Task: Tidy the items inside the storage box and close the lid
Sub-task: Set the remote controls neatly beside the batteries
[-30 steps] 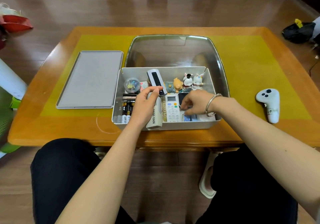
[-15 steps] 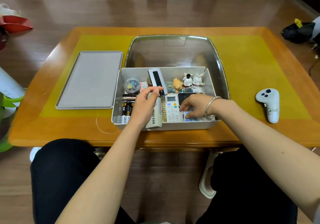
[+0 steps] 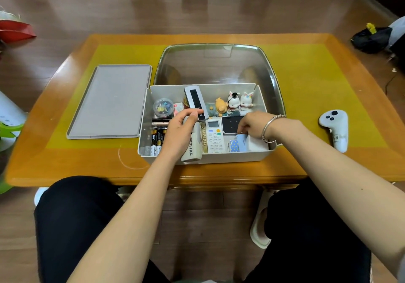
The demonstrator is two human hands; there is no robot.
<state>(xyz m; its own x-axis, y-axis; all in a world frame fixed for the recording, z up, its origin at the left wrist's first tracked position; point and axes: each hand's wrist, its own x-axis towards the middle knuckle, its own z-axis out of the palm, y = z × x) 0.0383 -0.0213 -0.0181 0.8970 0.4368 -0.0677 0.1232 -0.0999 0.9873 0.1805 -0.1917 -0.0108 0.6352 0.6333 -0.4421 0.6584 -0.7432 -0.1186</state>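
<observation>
The white storage box (image 3: 260,155) stands open on the table, its clear lid (image 3: 215,63) raised behind it. My left hand (image 3: 179,133) grips a cream mini fan (image 3: 192,149) that lies over the box's front wall. My right hand (image 3: 255,125) reaches into the box's right part, its fingers curled on a light blue card-like item (image 3: 242,141) beside a white box (image 3: 257,144). Inside also lie batteries (image 3: 156,143), a white remote (image 3: 214,137), a black-and-white device (image 3: 230,124), a long silver remote (image 3: 195,100), a tub of clips (image 3: 163,107) and small figurines (image 3: 238,102).
A grey tray (image 3: 109,100) lies on the yellow mat left of the box. A white game controller (image 3: 336,128) rests on the table to the right. My knees in black sit under the table's front edge. Shoes and a bin stand on the floor beyond.
My right hand has slid forward and down from the black device to the light blue item at the box's front right. My left hand has kept its grip on the mini fan.
</observation>
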